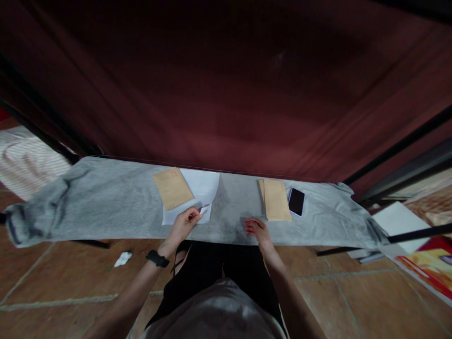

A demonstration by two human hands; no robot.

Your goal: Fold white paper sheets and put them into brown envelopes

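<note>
My left hand (pixel 184 224), with a black band on its wrist, pinches a white piece of paper at the near right part of the white paper (pixel 199 183). I cannot tell whether it is a lifted corner or a separate slip. A brown envelope (pixel 173 188) lies on the paper's left part, just beyond this hand. Over the grey cloth, my right hand (pixel 258 229) holds nothing, its fingers loosely bent and apart. Close to it lie more brown envelopes (pixel 278 200), overlapping, their lower edge just beyond the hand.
A phone (pixel 296 202) with a dark screen lies right of the envelopes. Grey cloth (pixel 113 202) covers the narrow table, backed by a dark red curtain-like surface (pixel 226 117). A crumpled tissue (pixel 123 259) is on the tiled floor. A red and yellow package (pixel 432 263) stands at right.
</note>
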